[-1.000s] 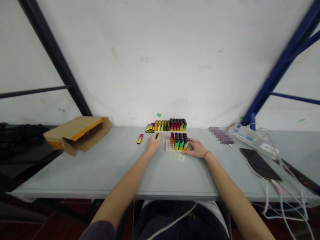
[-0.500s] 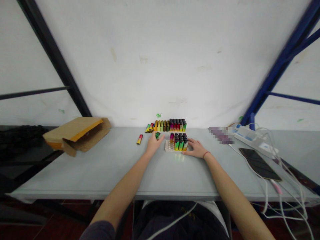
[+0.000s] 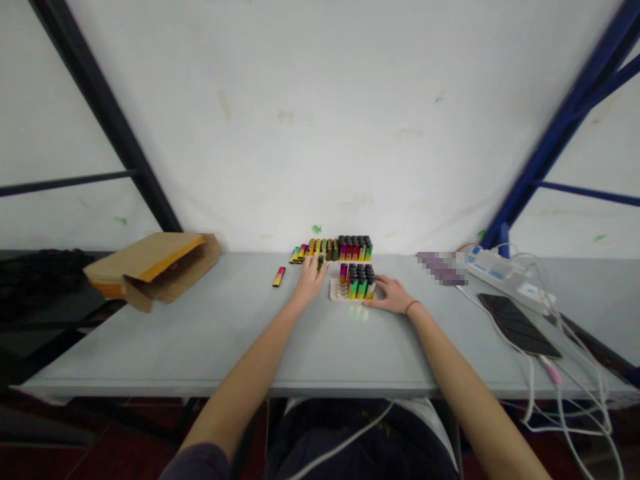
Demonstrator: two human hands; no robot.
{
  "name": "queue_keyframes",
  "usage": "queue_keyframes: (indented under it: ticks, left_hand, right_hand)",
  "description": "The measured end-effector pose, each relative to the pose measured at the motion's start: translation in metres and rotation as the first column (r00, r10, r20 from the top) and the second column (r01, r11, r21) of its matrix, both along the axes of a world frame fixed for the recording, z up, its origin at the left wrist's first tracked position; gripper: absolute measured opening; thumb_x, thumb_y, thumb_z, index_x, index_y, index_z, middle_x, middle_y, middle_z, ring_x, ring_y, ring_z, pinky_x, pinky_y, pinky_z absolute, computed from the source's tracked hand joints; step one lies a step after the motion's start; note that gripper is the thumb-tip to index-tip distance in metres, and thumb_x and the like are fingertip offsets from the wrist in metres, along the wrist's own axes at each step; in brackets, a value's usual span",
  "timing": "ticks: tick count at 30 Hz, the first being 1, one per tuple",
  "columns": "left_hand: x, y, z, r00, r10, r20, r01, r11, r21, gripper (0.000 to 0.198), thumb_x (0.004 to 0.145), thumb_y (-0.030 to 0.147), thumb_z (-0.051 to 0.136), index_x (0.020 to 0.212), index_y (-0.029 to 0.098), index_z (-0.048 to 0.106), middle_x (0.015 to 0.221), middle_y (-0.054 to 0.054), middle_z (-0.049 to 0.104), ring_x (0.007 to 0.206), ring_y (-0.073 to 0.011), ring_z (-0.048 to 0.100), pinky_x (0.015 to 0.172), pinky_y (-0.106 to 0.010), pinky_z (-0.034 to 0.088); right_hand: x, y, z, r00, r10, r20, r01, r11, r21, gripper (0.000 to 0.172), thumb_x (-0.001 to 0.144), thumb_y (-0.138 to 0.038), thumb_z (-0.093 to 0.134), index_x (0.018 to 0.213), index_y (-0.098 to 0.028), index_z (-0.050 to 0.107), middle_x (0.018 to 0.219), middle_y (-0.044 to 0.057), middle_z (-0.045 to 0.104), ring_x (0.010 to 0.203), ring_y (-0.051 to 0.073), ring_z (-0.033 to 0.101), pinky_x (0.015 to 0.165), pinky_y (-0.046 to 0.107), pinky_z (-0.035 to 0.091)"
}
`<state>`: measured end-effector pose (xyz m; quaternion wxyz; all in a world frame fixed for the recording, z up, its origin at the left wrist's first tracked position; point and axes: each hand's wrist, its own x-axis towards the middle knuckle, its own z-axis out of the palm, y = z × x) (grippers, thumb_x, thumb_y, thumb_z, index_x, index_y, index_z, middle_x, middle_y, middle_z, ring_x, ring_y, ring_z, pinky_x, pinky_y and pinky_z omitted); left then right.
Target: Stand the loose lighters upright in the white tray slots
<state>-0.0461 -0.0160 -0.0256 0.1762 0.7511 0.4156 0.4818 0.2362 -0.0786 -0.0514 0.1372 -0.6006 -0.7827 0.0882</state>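
My left hand (image 3: 309,281) pinches a dark green lighter (image 3: 321,261) just left of the white tray (image 3: 339,291). On the tray's right part several lighters (image 3: 361,288) with black tops stand upright in rows, and a purple one (image 3: 343,273) stands at their left. Bare sockets show at the tray's left front. My right hand (image 3: 394,296) clasps the tray's right end, thumb at the front corner and fingers along the side. A red-and-yellow lighter (image 3: 279,277) lies alone on the table, left of my left hand.
Behind stand yellow-topped lighters (image 3: 325,248) and a black-topped block (image 3: 355,247), with loose lighters (image 3: 299,254) at their left. An opened cardboard box (image 3: 150,263) lies left. Toward the right are a phone (image 3: 519,325), a power strip (image 3: 510,279) and white cables (image 3: 531,380).
My left hand has turned a little, and the dark green lighter in it now points more upright. My right hand stays at the tray. The view has shifted slightly.
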Motion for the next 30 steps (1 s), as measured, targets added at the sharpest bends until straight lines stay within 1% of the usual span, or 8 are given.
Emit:
queue_keyframes:
  ticks: [3, 5, 8, 12, 16, 21, 25, 30]
  left_hand:
    - [0.003, -0.007, 0.004, 0.991, -0.130, 0.021, 0.131, 0.989, -0.062, 0.034, 0.096, 0.033, 0.052, 0.124, 0.016, 0.064, 0.120, -0.014, 0.065, 0.117, -0.0243, 0.062, 0.100, -0.038, 0.053]
    - [0.006, -0.010, 0.005, 0.983, -0.177, 0.043, 0.181, 0.977, -0.113, 0.033, 0.093, 0.032, 0.055, 0.121, 0.017, 0.066, 0.121, -0.012, 0.068, 0.113, -0.0233, 0.064, 0.096, -0.036, 0.056]
    - [0.009, -0.013, 0.004, 0.974, -0.211, 0.084, 0.223, 0.958, -0.181, 0.032, 0.090, 0.031, 0.060, 0.118, 0.018, 0.067, 0.121, -0.011, 0.071, 0.108, -0.0219, 0.067, 0.094, -0.035, 0.058]
    - [0.012, -0.016, 0.002, 0.954, -0.258, 0.150, 0.287, 0.931, -0.226, 0.031, 0.087, 0.029, 0.064, 0.115, 0.017, 0.066, 0.117, -0.010, 0.074, 0.106, -0.0215, 0.071, 0.098, -0.036, 0.057]
    - [0.016, -0.020, -0.001, 0.955, -0.263, 0.138, 0.291, 0.921, -0.257, 0.027, 0.088, 0.031, 0.065, 0.112, 0.019, 0.066, 0.113, -0.009, 0.075, 0.103, -0.0225, 0.073, 0.097, -0.038, 0.058]
    - [0.021, -0.019, -0.005, 0.963, -0.233, 0.135, 0.258, 0.941, -0.218, 0.032, 0.087, 0.029, 0.067, 0.117, 0.020, 0.060, 0.110, -0.009, 0.075, 0.103, -0.0217, 0.074, 0.095, -0.037, 0.059]
    - [0.021, -0.018, -0.004, 0.971, -0.234, 0.036, 0.237, 0.956, -0.174, 0.026, 0.090, 0.028, 0.065, 0.115, 0.021, 0.061, 0.106, -0.006, 0.075, 0.101, -0.0207, 0.073, 0.095, -0.037, 0.059]
    - [0.022, -0.019, -0.004, 0.966, -0.248, -0.070, 0.246, 0.969, -0.030, 0.029, 0.095, 0.027, 0.053, 0.120, 0.020, 0.067, 0.124, -0.011, 0.068, 0.108, -0.0209, 0.069, 0.091, -0.036, 0.060]
  right_hand:
    - [0.000, 0.000, 0.000, 1.000, -0.009, 0.000, 0.009, 1.000, -0.002, 0.087, 0.079, -0.078, 0.062, 0.146, -0.023, 0.057, 0.160, 0.015, 0.044, 0.146, 0.036, 0.041, 0.121, 0.056, 0.029]
    - [-0.001, -0.001, 0.000, 1.000, -0.014, -0.001, 0.014, 1.000, -0.006, 0.087, 0.079, -0.078, 0.062, 0.146, -0.023, 0.056, 0.161, 0.015, 0.043, 0.147, 0.036, 0.040, 0.121, 0.056, 0.028]
    - [-0.001, -0.001, 0.000, 1.000, -0.014, -0.005, 0.014, 1.000, -0.008, 0.087, 0.079, -0.079, 0.061, 0.146, -0.024, 0.056, 0.161, 0.014, 0.043, 0.147, 0.036, 0.040, 0.121, 0.056, 0.029]
    - [-0.001, -0.001, 0.000, 1.000, -0.019, -0.008, 0.019, 1.000, -0.010, 0.087, 0.078, -0.079, 0.062, 0.147, -0.025, 0.056, 0.161, 0.013, 0.043, 0.148, 0.036, 0.039, 0.122, 0.055, 0.028]
    - [-0.001, -0.001, 0.000, 1.000, -0.023, -0.011, 0.023, 1.000, -0.011, 0.088, 0.078, -0.079, 0.062, 0.147, -0.025, 0.056, 0.161, 0.013, 0.043, 0.147, 0.037, 0.039, 0.121, 0.056, 0.029]
    - [-0.001, -0.001, 0.002, 1.000, -0.017, -0.006, 0.017, 1.000, -0.020, 0.090, 0.078, -0.081, 0.061, 0.148, -0.025, 0.054, 0.163, 0.013, 0.041, 0.148, 0.036, 0.039, 0.122, 0.056, 0.028]
    - [-0.002, -0.002, 0.003, 1.000, -0.019, -0.005, 0.019, 1.000, -0.025, 0.089, 0.078, -0.080, 0.061, 0.148, -0.025, 0.054, 0.162, 0.013, 0.042, 0.148, 0.037, 0.038, 0.122, 0.056, 0.028]
    - [-0.003, -0.002, 0.002, 1.000, -0.027, -0.008, 0.027, 1.000, -0.007, 0.086, 0.078, -0.078, 0.063, 0.146, -0.026, 0.056, 0.161, 0.013, 0.044, 0.147, 0.037, 0.040, 0.122, 0.056, 0.028]
